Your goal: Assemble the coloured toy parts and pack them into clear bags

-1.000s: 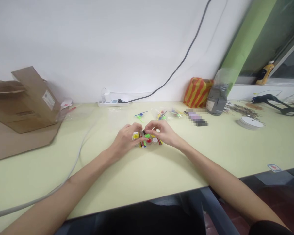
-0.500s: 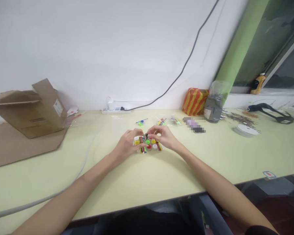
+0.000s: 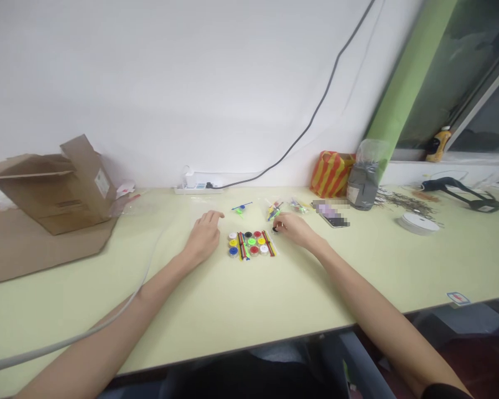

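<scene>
Nine round plastic caps (image 3: 251,241) and two bundles of striped sticks (image 3: 242,245) lie between one left hand (image 3: 203,237) and one right hand (image 3: 293,230).

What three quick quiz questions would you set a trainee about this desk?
1. True or false: the left hand touches the packet of coloured round pieces.
2. Which hand is nearer the small dark object: left or right?
3. Fill in the word: the striped bag is red and ____.

Key: 1 false; 2 the right hand; 3 yellow.
</scene>
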The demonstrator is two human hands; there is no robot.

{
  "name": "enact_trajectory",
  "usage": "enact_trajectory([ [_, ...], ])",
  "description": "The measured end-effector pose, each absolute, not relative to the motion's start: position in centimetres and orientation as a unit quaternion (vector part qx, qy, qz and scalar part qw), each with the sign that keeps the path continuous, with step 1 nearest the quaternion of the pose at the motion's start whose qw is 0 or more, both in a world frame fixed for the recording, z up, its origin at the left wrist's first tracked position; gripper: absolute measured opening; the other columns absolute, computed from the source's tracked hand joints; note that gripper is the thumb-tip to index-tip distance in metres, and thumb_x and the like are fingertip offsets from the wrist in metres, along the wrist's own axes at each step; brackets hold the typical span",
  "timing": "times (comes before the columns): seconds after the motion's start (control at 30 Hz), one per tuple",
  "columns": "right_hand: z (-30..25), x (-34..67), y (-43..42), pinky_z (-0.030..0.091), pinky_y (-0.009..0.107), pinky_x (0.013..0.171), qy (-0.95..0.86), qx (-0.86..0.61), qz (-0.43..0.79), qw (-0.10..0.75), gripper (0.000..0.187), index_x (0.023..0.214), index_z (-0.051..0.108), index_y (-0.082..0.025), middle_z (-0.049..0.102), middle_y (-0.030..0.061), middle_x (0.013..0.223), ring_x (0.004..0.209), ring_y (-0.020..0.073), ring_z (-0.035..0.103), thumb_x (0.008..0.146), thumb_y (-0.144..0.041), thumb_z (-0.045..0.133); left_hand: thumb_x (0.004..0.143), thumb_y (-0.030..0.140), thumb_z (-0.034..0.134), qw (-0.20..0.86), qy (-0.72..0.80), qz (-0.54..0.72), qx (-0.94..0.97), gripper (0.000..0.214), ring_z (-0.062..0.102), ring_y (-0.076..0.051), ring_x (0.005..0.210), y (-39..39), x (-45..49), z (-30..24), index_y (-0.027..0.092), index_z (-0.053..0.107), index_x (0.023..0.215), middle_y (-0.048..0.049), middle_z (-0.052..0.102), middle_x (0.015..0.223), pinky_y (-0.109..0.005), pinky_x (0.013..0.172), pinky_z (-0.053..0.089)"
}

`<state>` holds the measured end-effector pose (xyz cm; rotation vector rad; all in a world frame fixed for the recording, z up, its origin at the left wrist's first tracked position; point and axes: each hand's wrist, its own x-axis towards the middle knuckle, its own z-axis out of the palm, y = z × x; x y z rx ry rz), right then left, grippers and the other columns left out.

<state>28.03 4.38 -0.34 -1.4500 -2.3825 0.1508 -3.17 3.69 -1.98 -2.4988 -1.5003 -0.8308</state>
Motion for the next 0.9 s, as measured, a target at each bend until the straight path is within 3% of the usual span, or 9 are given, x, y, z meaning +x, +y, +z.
enact_trajectory([
  [0.37, -0.2, 28.0, 4.3, 0.037, 0.026, 0.072, -0.849, -0.501, 0.056, 0.159, 0.022, 0.095, 0.071, -0.016, 0.072, 0.0094, 0.100, 0.090, 0.0199, 0.061, 0.086, -0.006, 0.054, 0.088, 0.011, 0.035, 0.059, -0.539, -0.185, -0.820, 0.053, 0.037, -0.035, 0.144, 4.9, -4.2, -4.4, 0.011, 0.044, 0.141, -0.0213, 0.048, 0.146, -0.054, 0.116, 0.033],
  [0.7, -0.1, 27.9, 4.1, 0.038, 0.026, 0.074, -0.845, -0.507, 0.059, 0.162, 0.022, 0.096, 0.072, -0.017, 0.072, 0.0082, 0.099, 0.090, 0.0191, 0.061, 0.088, -0.009, 0.053, 0.093, 0.014, 0.029, 0.054, -0.547, -0.133, -0.825, 0.049, 0.044, -0.031, 0.137, 4.7, -4.1, -4.0, 0.013, 0.044, 0.139, -0.0190, 0.052, 0.141, -0.051, 0.111, 0.038],
  [0.9, -0.4, 28.1, 4.2, 0.041, 0.027, 0.078, -0.835, -0.509, 0.040, 0.207, 0.023, 0.098, 0.071, -0.018, 0.072, 0.0083, 0.105, 0.097, 0.0205, 0.062, 0.093, -0.010, 0.050, 0.095, 0.015, 0.027, 0.051, -0.557, -0.111, -0.821, 0.047, 0.047, -0.030, 0.134, 4.4, -3.9, -3.5, 0.011, 0.045, 0.138, -0.0185, 0.051, 0.142, -0.048, 0.111, 0.038],
])
